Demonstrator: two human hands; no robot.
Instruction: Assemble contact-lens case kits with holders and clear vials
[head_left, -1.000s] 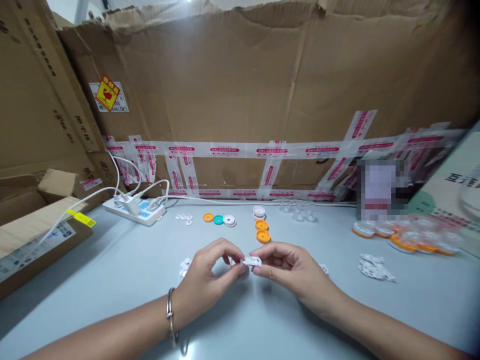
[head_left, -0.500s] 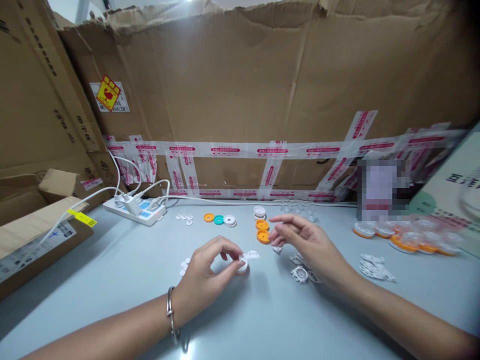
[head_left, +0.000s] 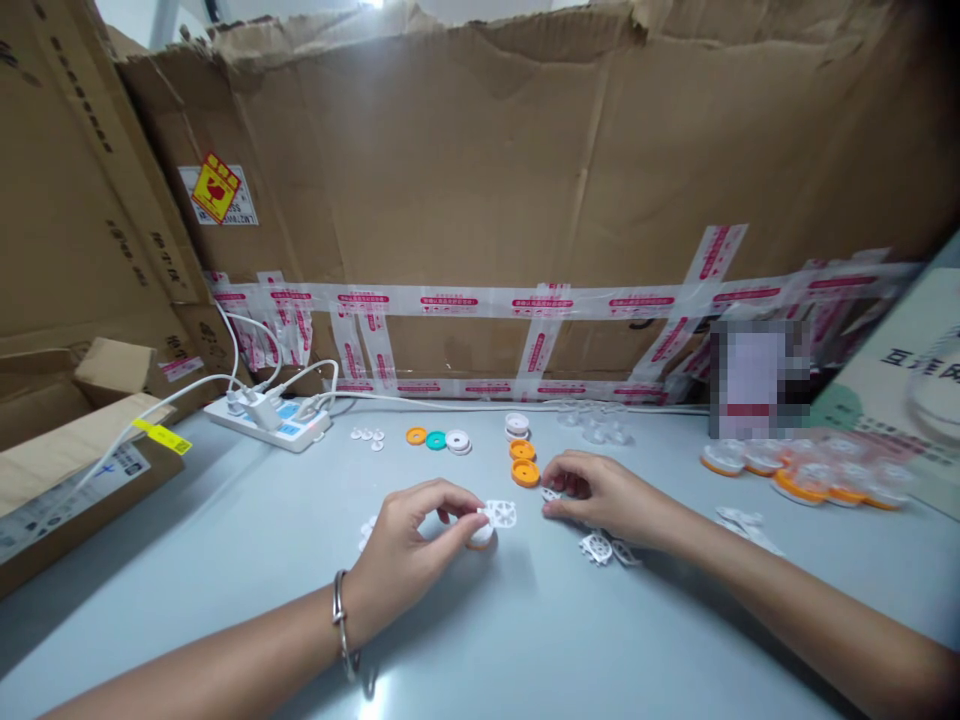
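Pinching a white spoked disc point(head_left: 499, 514) just above the desk point(head_left: 225, 560), the left hand point(head_left: 409, 555) had its fingertips clamped on the rim. The disc was round, with no long axis, and faced upward. Just beyond, the right hand point(head_left: 600, 495) pinched a small white piece point(head_left: 551, 494) lying near an orange ring point(head_left: 526, 472).

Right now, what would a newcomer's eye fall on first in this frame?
The two bare hands at the centre of the grey table: the left hand pinches a white spoked disc, and the right hand has its fingertips at a small white piece lying beside two orange discs. Behind them rises a torn cardboard wall crossed by red-printed tape.
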